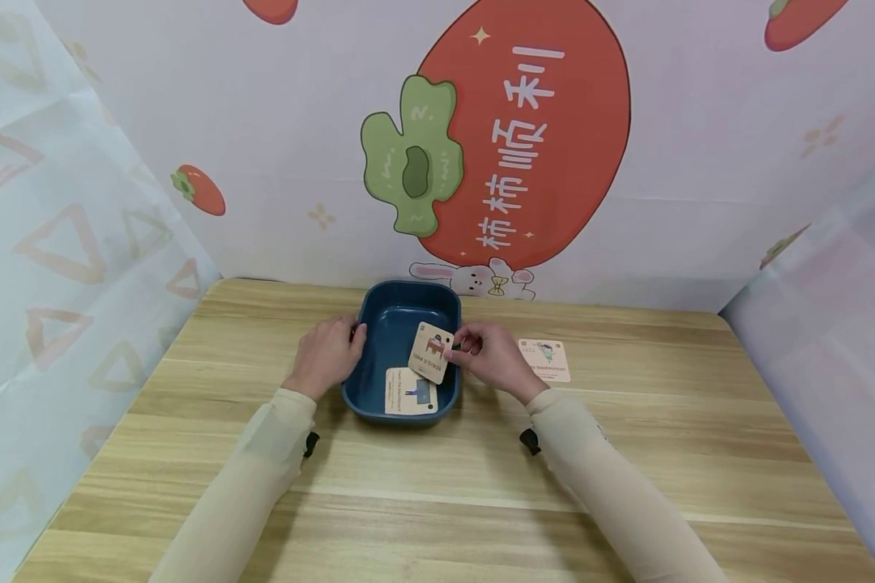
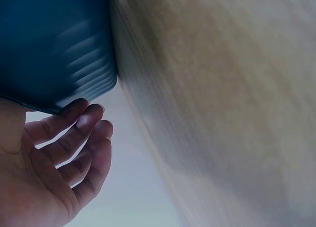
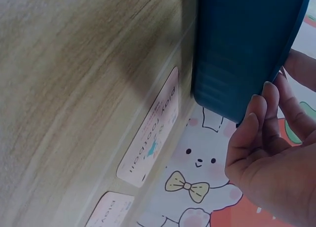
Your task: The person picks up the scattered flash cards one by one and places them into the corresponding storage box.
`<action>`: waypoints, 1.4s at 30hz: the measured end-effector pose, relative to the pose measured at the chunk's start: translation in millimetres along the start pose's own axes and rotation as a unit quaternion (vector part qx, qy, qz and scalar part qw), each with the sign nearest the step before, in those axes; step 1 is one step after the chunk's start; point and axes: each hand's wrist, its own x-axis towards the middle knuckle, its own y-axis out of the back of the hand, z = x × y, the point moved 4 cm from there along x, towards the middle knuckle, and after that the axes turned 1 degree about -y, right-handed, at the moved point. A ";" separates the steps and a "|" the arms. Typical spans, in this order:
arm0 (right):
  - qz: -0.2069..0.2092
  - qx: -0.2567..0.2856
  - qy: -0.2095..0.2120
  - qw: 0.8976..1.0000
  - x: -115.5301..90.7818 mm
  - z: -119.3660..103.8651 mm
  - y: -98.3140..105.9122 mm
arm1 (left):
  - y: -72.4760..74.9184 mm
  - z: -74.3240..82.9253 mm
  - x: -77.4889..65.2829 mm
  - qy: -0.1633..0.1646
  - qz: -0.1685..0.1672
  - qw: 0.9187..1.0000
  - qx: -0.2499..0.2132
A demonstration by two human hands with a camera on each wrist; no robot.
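Note:
In the head view a dark blue plastic box [image 1: 350,380] stands on the wooden table. My left hand [image 1: 328,354] holds its left rim, thumb over the edge; in the left wrist view the fingers [image 2: 84,121] curl by the outer wall. My right hand [image 1: 499,356] pinches the right edge of a "take a break" card [image 1: 428,344], which tilts over the inside of the box. Partly under it, at the near end of the box, lies another picture card [image 1: 401,393]. In the right wrist view, other fingers [image 3: 254,108] reach the box's outer wall.
A badminton card [image 1: 554,368] lies on the table [image 1: 437,518] right of the box, partly behind my right hand. A "play football" card [image 3: 150,133] shows beside the box in the right wrist view. A printed cloth wall [image 1: 299,121] rises behind the table.

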 end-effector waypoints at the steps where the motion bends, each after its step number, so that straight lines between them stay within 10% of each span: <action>1: -0.001 -0.003 0.000 1.000 0.1 0.0 -0.3 | 0.0 -0.1 0.1 0.000 0.000 1.000 0.000; 42: 0.024 -0.052 0.003 0.998 -2.8 -6.3 0.5 | 1.2 0.6 0.0 0.000 0.000 1.000 -0.001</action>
